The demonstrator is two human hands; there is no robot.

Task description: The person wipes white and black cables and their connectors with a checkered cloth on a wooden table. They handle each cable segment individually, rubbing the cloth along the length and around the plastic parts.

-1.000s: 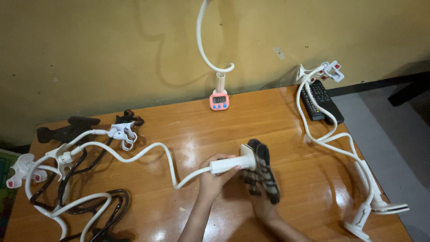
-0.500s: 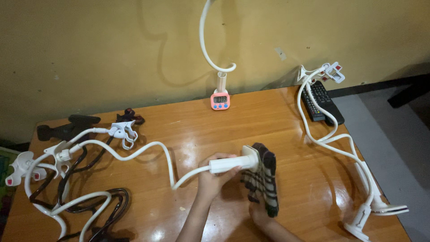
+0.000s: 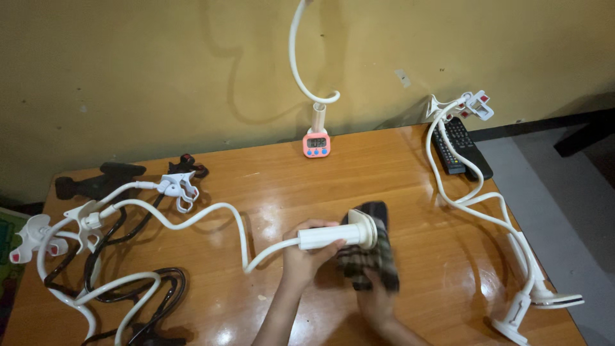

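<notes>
Near the desk's [image 3: 410, 166] front edge, the left hand [image 3: 306, 253] is wrapped around the white clamp base [image 3: 336, 236] of a gooseneck phone holder [image 3: 211, 221]. The right hand [image 3: 378, 301] presses a dark plaid cloth [image 3: 371, 256] against the base's end, fingers closed in the cloth.

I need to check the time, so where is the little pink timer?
In the head view the pink timer stands at the table's far edge against the yellow wall, at the foot of an upright white gooseneck holder.

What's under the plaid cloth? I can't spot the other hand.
The right hand is partly under the cloth, its fingers covered. The white holder's end lies on top.
</notes>
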